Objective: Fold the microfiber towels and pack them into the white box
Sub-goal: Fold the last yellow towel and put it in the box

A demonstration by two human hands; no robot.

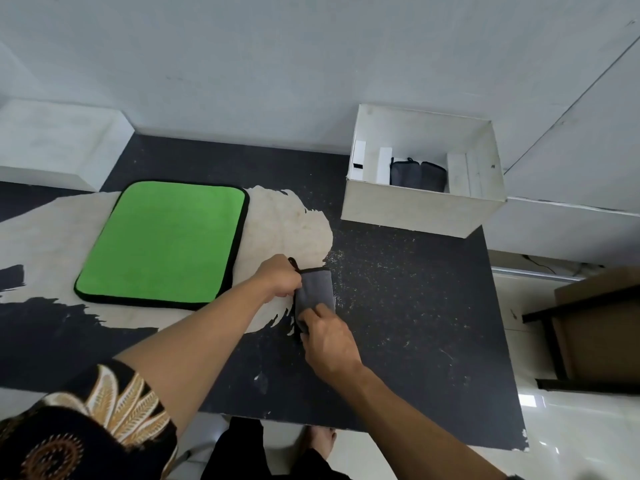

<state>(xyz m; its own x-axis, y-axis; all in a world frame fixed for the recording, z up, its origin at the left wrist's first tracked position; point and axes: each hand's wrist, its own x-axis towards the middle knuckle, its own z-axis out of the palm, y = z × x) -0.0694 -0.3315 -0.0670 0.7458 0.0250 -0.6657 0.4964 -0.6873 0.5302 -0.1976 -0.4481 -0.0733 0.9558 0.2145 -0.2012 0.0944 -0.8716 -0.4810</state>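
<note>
Where the frame starts at lower left, a dark patterned sleeve [86, 427] covers the upper part of the left arm. Upper left: a white block [59, 140] against the wall. Right of it a green towel [162, 244] with black trim lies spread flat and unfolded on a worn pale patch of the dark tabletop [398, 306].

Centre frame, the left hand [278, 282] sits just past the green towel's lower right corner, fingers curled, gripping the left edge of a small folded grey towel [315, 289] — a black loop sticks up by the knuckles. The grey towel lies on the tabletop at the edge of the pale patch. The right hand [329, 337] comes in from below, fingers curled over the towel's near end and holding it; the thumb is hidden.

Upper right: the white box [415, 209], open on top, stands on the far part of the tabletop, well apart from both hands. Inside it, folded grey towels [417, 174] stand upright — count unclear, looks like two.

Far right, off the tabletop, a brown cardboard box [595, 327] sits in a dark frame above a glossy tiled floor [571, 441].
</note>
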